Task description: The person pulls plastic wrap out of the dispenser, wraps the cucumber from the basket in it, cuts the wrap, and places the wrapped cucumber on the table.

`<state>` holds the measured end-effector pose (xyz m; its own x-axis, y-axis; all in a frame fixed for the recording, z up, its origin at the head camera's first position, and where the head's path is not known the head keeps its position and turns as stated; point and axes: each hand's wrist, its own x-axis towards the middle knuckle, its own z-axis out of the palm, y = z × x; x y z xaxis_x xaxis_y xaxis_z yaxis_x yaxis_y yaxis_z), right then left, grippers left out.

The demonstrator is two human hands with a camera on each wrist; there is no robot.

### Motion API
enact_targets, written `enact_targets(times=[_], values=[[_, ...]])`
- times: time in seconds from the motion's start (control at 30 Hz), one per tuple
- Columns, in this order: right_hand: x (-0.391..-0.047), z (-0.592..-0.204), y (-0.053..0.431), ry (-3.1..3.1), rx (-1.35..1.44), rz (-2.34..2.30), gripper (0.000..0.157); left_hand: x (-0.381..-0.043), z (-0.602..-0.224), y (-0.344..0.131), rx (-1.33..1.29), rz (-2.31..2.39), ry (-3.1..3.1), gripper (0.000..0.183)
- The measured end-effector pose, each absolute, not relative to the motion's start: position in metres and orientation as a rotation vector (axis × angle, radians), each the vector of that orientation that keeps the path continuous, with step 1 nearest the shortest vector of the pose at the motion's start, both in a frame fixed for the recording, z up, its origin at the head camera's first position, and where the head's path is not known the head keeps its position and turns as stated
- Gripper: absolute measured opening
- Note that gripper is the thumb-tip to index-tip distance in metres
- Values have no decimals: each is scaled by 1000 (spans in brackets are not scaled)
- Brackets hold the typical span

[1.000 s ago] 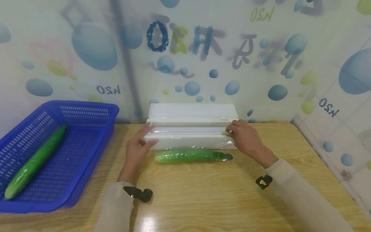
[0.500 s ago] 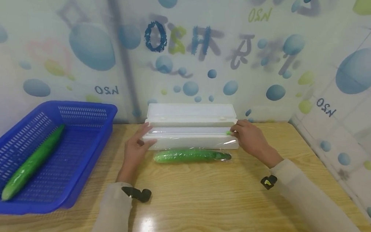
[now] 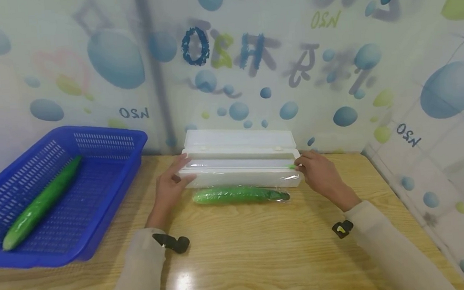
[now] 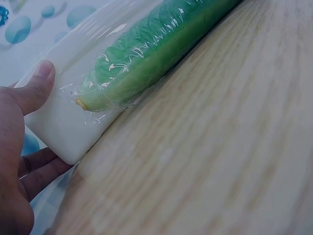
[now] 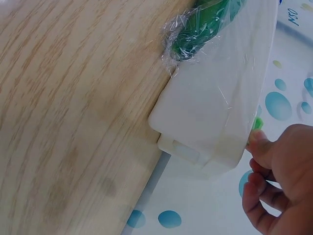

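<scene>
A white cling film dispenser (image 3: 226, 177) stands with its lid raised, close to the wall. Film runs from it over a cucumber (image 3: 232, 194) that lies wrapped along its front. My left hand (image 3: 169, 186) grips the dispenser's left end; in the left wrist view its thumb presses on the front face and other fingers reach behind the end. At the dispenser's right end, my right hand (image 3: 320, 174) pinches the small green slider cutter (image 5: 258, 123) between thumb and forefinger. Its other fingers are curled, and the hand covers part of the slider.
To the left, a blue plastic basket (image 3: 113, 192) holds another cucumber (image 3: 44, 203). Wooden tabletop (image 3: 250, 254) stretches in front of the dispenser. A wall (image 3: 231, 89) with bubble patterns rises directly behind, and another borders the table's right side.
My right hand has slid the green cutter rightward along the dispenser to its right end. My left hand keeps its hold, and the wrapped cucumber stays in place.
</scene>
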<state>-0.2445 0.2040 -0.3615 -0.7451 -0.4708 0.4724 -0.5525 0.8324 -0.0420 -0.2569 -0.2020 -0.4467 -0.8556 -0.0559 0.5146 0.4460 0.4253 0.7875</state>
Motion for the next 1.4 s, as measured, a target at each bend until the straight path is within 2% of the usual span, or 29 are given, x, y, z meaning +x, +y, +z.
enact_targets(times=[1.4], values=[[-243,-365,218,-2505,748,106,9,-254,-442,-202,-310,-1456,-2230,50]])
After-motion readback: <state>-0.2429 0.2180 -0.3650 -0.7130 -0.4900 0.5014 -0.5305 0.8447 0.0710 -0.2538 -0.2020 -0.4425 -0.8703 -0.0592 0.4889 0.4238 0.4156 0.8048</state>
